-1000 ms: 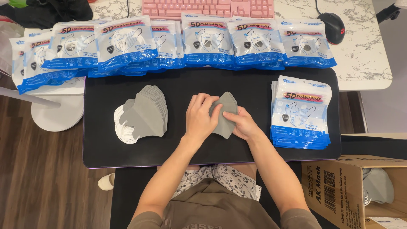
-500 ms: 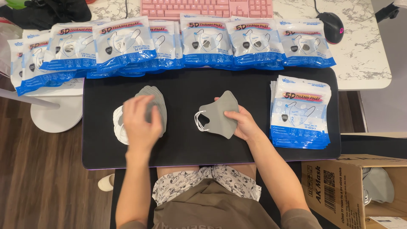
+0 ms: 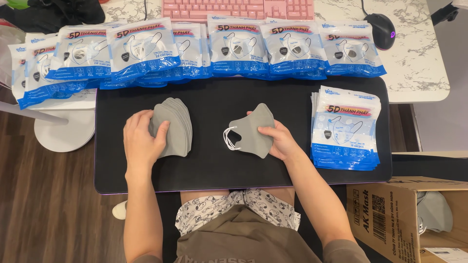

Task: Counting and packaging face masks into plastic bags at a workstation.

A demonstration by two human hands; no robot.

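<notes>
Two hands on the black mat [image 3: 209, 170]: left hand [image 3: 141, 139] flat on the grey mask stack [image 3: 173, 126], fingers spread over its left edge. Right hand [image 3: 280, 139] pinches a single grey mask [image 3: 251, 131] mid-mat, white loops pointing left. Packet stack [image 3: 346, 129] sits far right; cardboard box [image 3: 390, 214] lower right.

Far row: I see flat blue-and-white mask packets [image 3: 234, 48] overlapping along the mat's back edge, beyond both my hands.
Right stack: a pile of like packets [image 3: 347, 129] lies just right of my right hand [image 3: 278, 141].
Box: an open brown carton [image 3: 390, 214] with black printed labels sits below that pile.
</notes>
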